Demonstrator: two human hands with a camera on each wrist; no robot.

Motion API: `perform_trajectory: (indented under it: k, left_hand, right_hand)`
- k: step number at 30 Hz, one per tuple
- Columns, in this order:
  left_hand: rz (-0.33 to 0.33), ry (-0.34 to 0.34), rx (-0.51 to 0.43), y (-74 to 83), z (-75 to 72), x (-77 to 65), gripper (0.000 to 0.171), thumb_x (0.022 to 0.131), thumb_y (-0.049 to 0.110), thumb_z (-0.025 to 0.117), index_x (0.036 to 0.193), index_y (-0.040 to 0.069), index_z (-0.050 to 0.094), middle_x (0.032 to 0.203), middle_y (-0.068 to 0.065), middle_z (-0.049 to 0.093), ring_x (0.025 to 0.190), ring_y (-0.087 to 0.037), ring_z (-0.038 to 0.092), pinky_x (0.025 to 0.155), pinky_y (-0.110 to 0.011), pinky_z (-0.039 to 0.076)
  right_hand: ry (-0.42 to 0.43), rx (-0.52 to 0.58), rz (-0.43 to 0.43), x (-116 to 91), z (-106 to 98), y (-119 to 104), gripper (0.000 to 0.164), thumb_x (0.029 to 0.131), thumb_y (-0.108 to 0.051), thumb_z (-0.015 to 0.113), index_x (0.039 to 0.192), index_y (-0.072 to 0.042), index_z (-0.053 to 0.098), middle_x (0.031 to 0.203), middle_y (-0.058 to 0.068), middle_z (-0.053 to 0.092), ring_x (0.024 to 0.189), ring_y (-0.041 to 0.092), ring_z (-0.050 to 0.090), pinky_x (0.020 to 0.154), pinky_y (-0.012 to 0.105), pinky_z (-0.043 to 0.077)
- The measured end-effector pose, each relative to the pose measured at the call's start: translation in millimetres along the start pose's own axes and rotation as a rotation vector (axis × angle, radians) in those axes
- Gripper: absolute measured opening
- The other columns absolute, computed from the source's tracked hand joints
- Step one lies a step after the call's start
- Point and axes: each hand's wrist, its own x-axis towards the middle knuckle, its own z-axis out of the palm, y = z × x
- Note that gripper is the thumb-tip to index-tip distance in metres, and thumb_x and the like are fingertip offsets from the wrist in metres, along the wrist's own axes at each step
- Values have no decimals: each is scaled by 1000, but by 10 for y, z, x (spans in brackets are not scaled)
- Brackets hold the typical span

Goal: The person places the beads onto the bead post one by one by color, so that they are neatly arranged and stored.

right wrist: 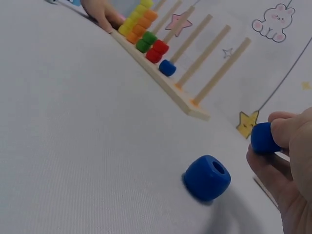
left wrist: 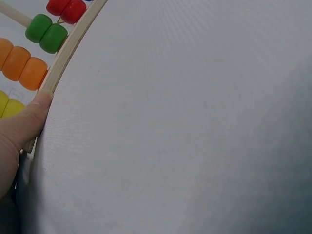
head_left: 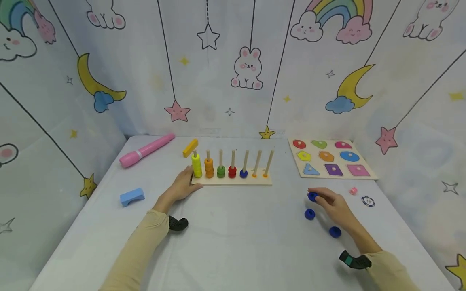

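My left hand [head_left: 180,186] grips the left end of a wooden peg board [head_left: 233,182], thumb along its front edge in the left wrist view. From left to right, its pegs carry yellow beads [head_left: 196,165], orange beads [head_left: 209,168], green beads [head_left: 221,171], red beads [head_left: 232,171] and one blue bead [head_left: 243,173]; the two rightmost pegs are bare. To the right, my right hand [head_left: 334,207] pinches another blue bead [right wrist: 263,138] between thumb and fingers, above the table. Two more loose blue beads, a nearer-hand one [head_left: 310,214] and a lower one [head_left: 335,232], lie below that hand.
A shape puzzle board [head_left: 338,159] lies at the back right, with a small pink piece [head_left: 353,190] and a round chip [head_left: 368,201] before it. On the left are a pink tube [head_left: 147,150], a yellow block [head_left: 190,148] and a blue arch block [head_left: 132,197].
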Motion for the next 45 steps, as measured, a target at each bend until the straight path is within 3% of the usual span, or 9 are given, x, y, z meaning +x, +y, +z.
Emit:
perform_trajectory:
  k: [10,19,34,40,45]
  left_hand:
    - [29,25,26,-31,-26,68,80,92,32,62,149,0,17,153,-21,20,141,-35,11,116,-48,6]
    - [-17,-16,38,-35,38,107,82,92,38,61,150,3,15,154,-17,18,143,-30,8,117,-43,5]
    - [-31,-5,30,9,6,103,82,91,36,62,150,3,16,154,-17,19,143,-30,8,117,-44,4]
    - [-22,2,35,34,-9,115,83,92,37,62,150,3,14,154,-18,19,142,-31,9,117,-43,4]
    - [-45,-4,19,7,24,30,82,91,34,63,150,2,15,153,-20,19,142,-34,10,116,-45,5]
  right_hand:
    - [30,-111,84,93,108,-14,30,97,-9,53,127,-4,57,118,15,61,106,-4,54,87,6,42]
    - [20,-148,107,42,131,20,29,97,-13,54,125,-6,58,114,8,65,104,-6,55,86,6,43]
    - [74,-80,102,49,181,-4,27,92,-9,61,119,-4,61,111,12,66,101,0,59,85,9,46]
    - [67,46,44,78,186,34,33,91,0,59,124,4,54,115,24,60,105,3,58,87,12,47]
    - [41,50,18,101,225,26,34,92,1,58,125,4,53,118,25,58,108,4,57,88,12,47]
